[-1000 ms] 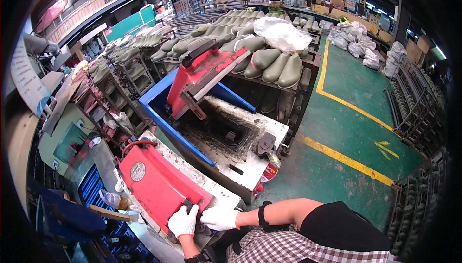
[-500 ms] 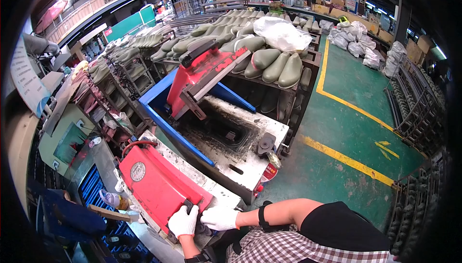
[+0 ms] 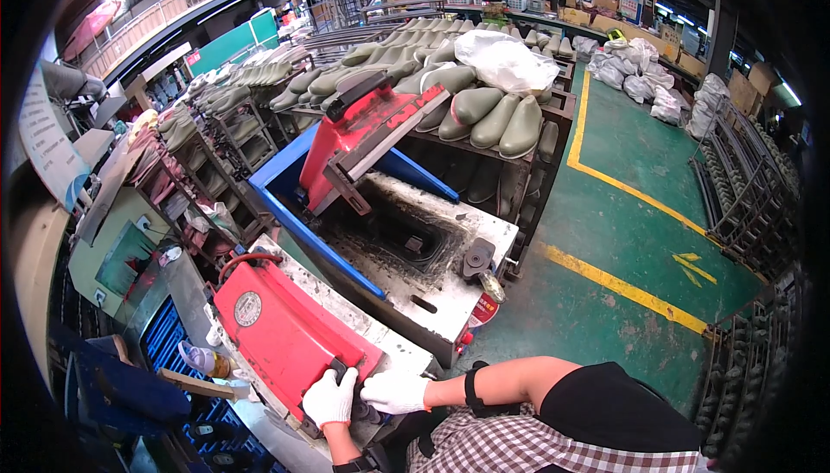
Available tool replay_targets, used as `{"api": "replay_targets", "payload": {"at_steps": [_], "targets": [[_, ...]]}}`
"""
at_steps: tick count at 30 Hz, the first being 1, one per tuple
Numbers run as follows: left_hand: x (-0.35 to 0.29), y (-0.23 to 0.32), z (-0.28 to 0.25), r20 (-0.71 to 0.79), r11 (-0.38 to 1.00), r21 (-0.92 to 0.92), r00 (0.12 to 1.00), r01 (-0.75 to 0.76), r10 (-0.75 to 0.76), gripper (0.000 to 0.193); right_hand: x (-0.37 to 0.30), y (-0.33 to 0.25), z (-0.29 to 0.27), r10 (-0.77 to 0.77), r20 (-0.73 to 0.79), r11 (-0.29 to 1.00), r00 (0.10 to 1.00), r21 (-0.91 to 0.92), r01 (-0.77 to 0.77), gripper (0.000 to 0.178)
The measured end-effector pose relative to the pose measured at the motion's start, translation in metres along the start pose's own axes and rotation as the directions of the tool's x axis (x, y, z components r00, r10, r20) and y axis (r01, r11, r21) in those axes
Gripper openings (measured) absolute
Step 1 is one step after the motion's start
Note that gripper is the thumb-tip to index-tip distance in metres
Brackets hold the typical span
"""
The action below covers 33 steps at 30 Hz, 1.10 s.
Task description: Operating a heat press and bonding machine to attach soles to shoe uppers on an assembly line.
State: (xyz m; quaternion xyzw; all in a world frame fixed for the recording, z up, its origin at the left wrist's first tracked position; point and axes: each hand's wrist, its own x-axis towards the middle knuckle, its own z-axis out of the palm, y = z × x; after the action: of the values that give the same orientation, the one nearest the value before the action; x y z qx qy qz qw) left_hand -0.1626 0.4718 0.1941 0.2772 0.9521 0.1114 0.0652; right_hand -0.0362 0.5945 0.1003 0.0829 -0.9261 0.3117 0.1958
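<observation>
Both of my hands wear white knit gloves at the near end of a lowered red machine lid (image 3: 290,322). My left hand (image 3: 328,399) is closed round a dark handle at the lid's end, mostly covered by the glove. Just to its right, my right hand (image 3: 395,392) has its fingers curled against the lid's near edge. What those fingers grip, if anything, is hidden. Beyond stands a second machine whose red lid (image 3: 333,149) is raised, showing a dark, stained hollow (image 3: 413,242) in its white top.
Grey-green rubber boots (image 3: 499,123) fill racks behind the machines, with a white plastic bag (image 3: 506,60) on top. A metal clamp piece (image 3: 478,258) sits on the open machine's corner. Yellow lines (image 3: 622,290) mark the green floor at right. A bottle (image 3: 205,358) stands at left.
</observation>
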Motion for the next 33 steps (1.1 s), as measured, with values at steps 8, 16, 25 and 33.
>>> {"api": "replay_targets", "payload": {"at_steps": [8,16,25,33], "targets": [[-0.0003,-0.0016,0.0011,-0.001,1.0,0.023,1.0,-0.021,0.021,0.064,0.0001,-0.0013,-0.0019,0.015,0.016,1.0,1.0,-0.006,-0.015,0.016],[0.0002,-0.0023,0.0016,0.012,1.0,0.014,1.0,-0.008,0.008,0.065,0.0001,-0.0029,-0.004,0.003,-0.015,1.0,1.0,-0.001,-0.003,0.015],[0.001,-0.004,0.0044,0.005,1.0,0.02,1.0,-0.009,0.009,0.064,0.0002,-0.0025,-0.0031,0.014,0.009,1.0,1.0,-0.013,-0.014,0.015],[0.0006,-0.0026,0.0025,0.011,1.0,0.009,1.0,-0.007,0.007,0.064,-0.0006,0.0012,0.0016,0.003,-0.002,1.0,1.0,-0.005,-0.003,0.016]]}}
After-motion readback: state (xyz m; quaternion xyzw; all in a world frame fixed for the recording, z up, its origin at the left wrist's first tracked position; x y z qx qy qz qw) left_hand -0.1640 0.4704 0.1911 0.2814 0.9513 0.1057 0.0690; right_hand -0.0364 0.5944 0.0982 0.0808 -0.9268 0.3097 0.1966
